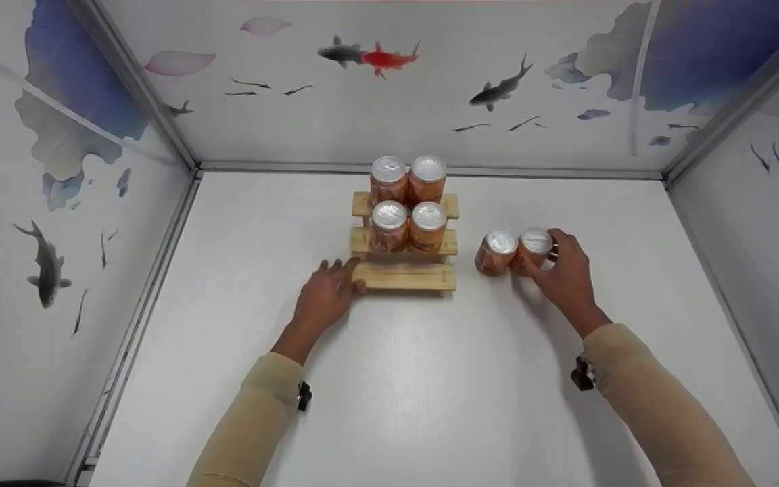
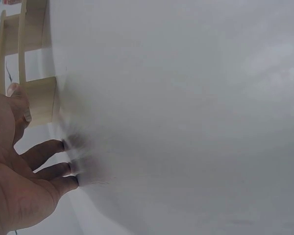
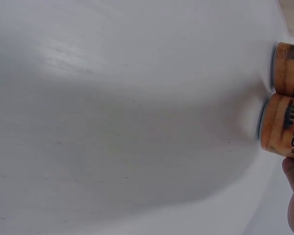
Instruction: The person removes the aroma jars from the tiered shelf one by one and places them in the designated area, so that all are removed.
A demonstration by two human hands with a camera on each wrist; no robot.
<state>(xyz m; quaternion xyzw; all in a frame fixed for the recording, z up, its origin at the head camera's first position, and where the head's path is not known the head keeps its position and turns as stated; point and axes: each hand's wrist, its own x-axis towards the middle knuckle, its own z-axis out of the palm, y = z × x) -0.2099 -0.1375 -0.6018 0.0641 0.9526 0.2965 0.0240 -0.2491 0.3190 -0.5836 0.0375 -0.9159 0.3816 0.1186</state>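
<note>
Sleeves (image 1: 660,406) lower-frame; rack (image 1: 403,276) touched by slack left hand (image 1: 325,296); neighbouring can (image 1: 496,256) could be toppled by can (image 1: 533,243) gripped in right hand (image 1: 567,272).

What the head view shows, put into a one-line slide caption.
Left hand touching a three-step wooden rack holding four cans; right hand gripping one of two cans on the table.

Orange cans (image 1: 496,255), silver lids (image 1: 501,241), tan rack (image 1: 403,277), white table (image 1: 396,385)
</note>
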